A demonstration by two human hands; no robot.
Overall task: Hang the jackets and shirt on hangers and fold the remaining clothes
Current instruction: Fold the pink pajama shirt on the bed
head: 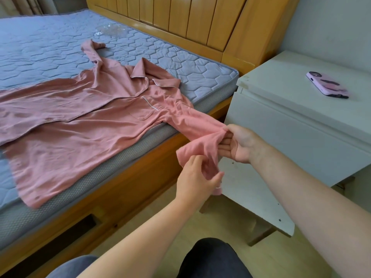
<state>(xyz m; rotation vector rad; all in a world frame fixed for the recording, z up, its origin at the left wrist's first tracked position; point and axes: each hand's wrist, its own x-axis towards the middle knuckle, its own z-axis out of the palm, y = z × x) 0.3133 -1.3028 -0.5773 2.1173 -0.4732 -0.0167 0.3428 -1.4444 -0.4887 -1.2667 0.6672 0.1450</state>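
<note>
Off the mattress (200,77), both hands (197,177) (239,144) pinch one sleeve (198,127) of the pink shirt (80,121) (body lying flat).

- You have one view only, from the wide-angle camera worn on your head.
- It looks forward and steeply down from beside the bed, just off the long edge of the quilted mattress (50,47).
- It faces the head end. The wooden headboard (180,17) slants across the top, the mattress fills the left half, and the white nightstand (291,121) fills the right.
- It sits close to your work. Your forearms come in from the bottom edge, and your left hand (197,174) and right hand (239,144) fall just right of centre.
- Your trousered knee (212,257) lies at the lower border.
- The left edge of the frame cuts off the pink shirt (80,117).
- The lens bends straight lines near the borders.
</note>
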